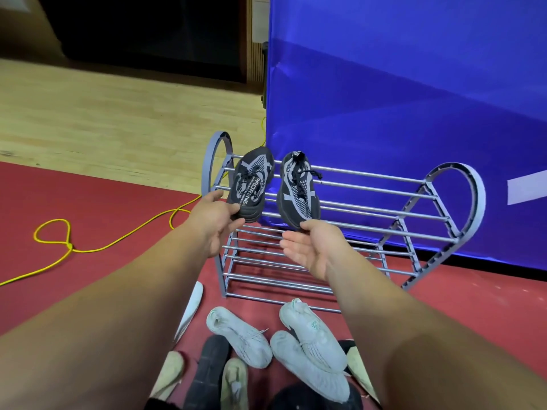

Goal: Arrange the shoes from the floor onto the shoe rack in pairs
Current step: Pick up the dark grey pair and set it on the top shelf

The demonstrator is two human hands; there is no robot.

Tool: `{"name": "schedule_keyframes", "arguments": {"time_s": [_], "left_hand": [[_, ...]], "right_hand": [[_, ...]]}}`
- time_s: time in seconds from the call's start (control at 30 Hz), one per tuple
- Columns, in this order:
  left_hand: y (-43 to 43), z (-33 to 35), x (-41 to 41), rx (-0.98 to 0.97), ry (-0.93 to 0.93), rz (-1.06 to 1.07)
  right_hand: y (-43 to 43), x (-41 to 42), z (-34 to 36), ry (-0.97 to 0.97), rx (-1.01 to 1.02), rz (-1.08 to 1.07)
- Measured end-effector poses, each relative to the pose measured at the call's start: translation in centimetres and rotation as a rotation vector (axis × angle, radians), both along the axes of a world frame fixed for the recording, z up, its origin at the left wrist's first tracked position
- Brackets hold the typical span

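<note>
Two black-and-grey knit sneakers lie side by side on the top tier of the grey shoe rack (478,196), at its left end. My left hand (214,221) holds the near end of the left black sneaker (251,182) between thumb and fingers. My right hand (310,247) is palm up with relaxed fingers, its thumb just touching the near end of the right black sneaker (297,190). On the red floor in front of the rack lie several loose shoes: white sneakers (239,335) (313,329), a black shoe (210,371) and beige shoes (233,383).
A tall blue panel (414,99) stands right behind the rack. A yellow cable (59,232) loops across the red mat to the left. Beyond the mat is wooden flooring (118,113). The rack's lower tiers and the right part of its top tier hold no shoes.
</note>
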State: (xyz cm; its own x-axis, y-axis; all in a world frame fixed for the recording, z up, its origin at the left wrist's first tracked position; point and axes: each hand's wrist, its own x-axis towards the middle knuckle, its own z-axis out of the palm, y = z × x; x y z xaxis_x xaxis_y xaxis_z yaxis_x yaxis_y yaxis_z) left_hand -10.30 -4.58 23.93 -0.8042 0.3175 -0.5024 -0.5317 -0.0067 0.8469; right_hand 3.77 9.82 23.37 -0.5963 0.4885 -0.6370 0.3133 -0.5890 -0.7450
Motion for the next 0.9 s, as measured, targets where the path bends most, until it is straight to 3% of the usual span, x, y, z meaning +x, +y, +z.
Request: {"name": "schedule_keyframes", "arguments": {"time_s": [0.2,0.57,0.9], "left_hand": [[0.7,-0.6,0.3,0.005,-0.053,-0.101],[2.1,-1.1,1.1,0.127,-0.080,0.084],[2.2,-0.5,1.2,0.089,-0.059,0.039]], "right_hand": [[0.0,-0.3,0.0,-0.017,0.071,0.001],[-0.3,-1.8,-0.8,-0.024,0.117,0.053],[0.3,-2.8,-1.2,0.025,0.111,0.043]]}}
